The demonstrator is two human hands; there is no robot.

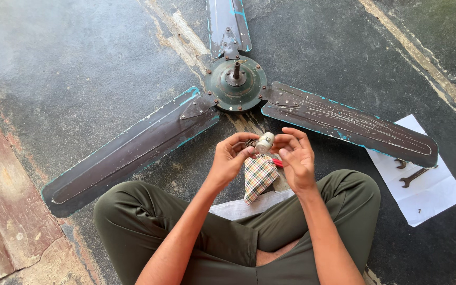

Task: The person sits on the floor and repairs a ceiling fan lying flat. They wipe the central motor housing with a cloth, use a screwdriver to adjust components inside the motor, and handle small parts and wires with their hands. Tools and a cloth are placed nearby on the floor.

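On the dark floor [80, 68], directly ahead of a person seated cross-legged in olive trousers, lies a three-bladed ceiling fan [235, 83], motor hub facing up with a short shaft standing at its centre. Its blades are dark brown with worn blue edges; one runs toward the person's left knee, one toward the right, one away past the top edge. Above the lap, both hands meet around a small pale cylinder [264, 142]. Left hand [230, 158] grips it from the left, fingers curled and thumb pressed near its lower end. Right hand [296, 158] grips it from the right, fingertips closed on its upper end. A checked cloth [258, 177] hangs below the cylinder between the two hands; which hand carries it cannot be told. A small red item shows just beside the cloth, mostly hidden. White sheet material lies under the crossed legs. To the person's right, a white paper [428, 192] rests on the floor beside the right blade tip, bearing a dark spanner [414, 176] and one further small tool.
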